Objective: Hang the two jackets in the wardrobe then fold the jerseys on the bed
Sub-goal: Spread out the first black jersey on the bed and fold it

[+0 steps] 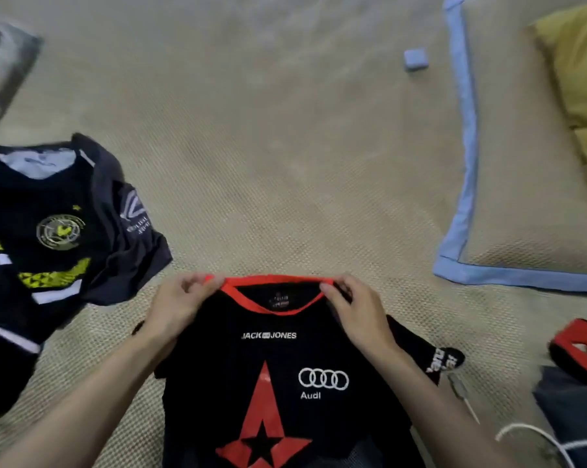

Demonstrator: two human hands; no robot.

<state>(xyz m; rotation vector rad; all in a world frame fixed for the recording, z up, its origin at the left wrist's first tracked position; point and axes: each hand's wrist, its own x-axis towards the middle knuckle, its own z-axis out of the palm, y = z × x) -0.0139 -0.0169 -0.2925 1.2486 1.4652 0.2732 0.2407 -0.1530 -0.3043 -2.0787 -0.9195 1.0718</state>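
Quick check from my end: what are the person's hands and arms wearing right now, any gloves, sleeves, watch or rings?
Nothing shows on either. The left hand and right hand are bare, with no gloves and no rings that I can make out. Both forearms are bare from the wrist down to the bottom edge of the head view: no sleeves, watch, bands or markings. Anything worn above that is out of frame.

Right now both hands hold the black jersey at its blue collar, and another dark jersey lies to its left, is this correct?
Not quite: the collar is red, not blue, as the head view shows. Both the left hand and right hand hold the black jersey there, and another dark jersey lies left.
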